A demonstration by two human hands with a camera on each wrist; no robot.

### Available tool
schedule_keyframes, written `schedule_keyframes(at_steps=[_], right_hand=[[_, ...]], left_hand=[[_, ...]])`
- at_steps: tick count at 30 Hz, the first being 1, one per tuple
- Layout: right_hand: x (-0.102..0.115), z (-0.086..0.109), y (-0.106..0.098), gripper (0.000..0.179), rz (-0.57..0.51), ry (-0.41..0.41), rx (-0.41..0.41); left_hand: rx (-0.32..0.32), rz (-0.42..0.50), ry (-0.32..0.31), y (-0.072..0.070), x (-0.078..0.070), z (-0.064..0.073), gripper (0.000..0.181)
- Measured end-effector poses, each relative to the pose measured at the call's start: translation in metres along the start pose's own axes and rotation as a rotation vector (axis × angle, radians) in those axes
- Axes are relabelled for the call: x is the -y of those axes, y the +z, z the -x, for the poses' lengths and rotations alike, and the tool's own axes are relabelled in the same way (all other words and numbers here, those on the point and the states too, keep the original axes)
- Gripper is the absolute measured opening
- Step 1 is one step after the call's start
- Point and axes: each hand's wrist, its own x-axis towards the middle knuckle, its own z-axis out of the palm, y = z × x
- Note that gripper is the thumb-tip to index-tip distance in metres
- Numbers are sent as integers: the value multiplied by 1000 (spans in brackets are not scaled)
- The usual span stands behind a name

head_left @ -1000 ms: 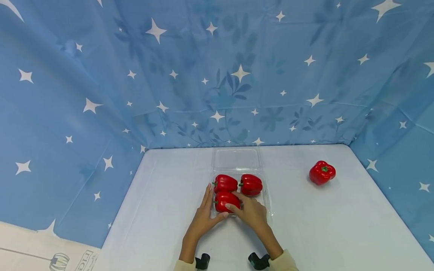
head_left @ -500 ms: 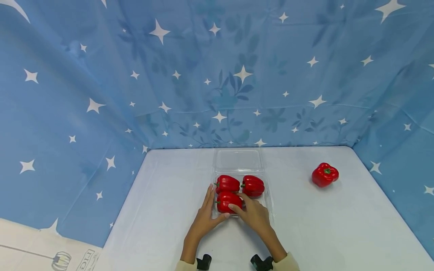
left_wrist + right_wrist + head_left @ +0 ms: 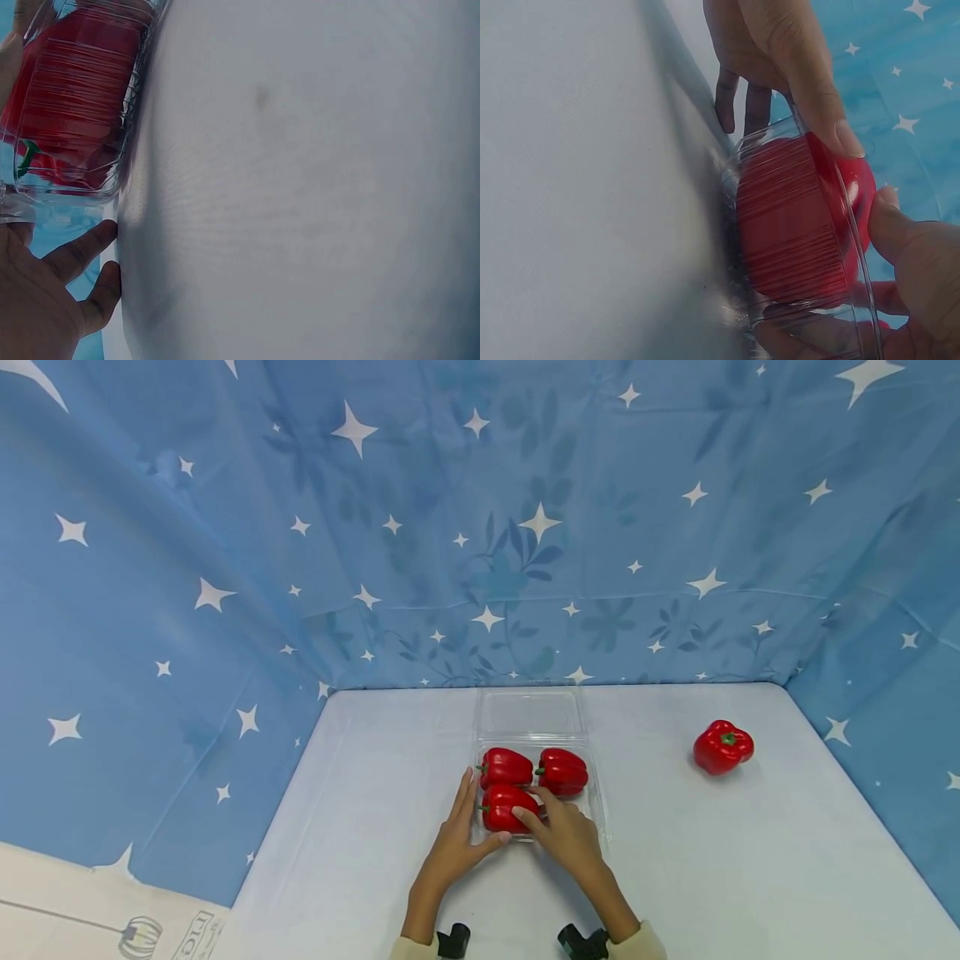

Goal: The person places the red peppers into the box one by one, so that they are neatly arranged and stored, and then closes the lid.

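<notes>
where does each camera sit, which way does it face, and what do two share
Head: on the head, facing forward and down at the box, table and curtain; left hand and right hand show.
Left wrist: on that wrist, facing the box's near side; left hand shows lower left; whose skin is upper left is unclear.
Right wrist: on that wrist, facing the near side too; right hand shows lower right, left hand at top.
Shared: both wrist views see the front pepper through the box.
</notes>
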Motion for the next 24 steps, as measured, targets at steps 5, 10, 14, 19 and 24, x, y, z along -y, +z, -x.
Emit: schedule_keyframes(at_steps=[5,10,14,19,24], right_hand=[[1,0,-2,52,-10,3,5],[1,1,-3,52,-20,3,18],[1,2,-6,51,-42,1,30],[1,2,-7,50,-47,2,48],[2,2,-8,49,-59,-8,58]], left_hand=[[1,0,-2,0,0,0,102],[-1,8,-6,1,-1,1,102],[-9,12,0,1,0,1,102],[-11,17,-1,1,-1,0,102],[-5,9,-8,1,-1,0,102]])
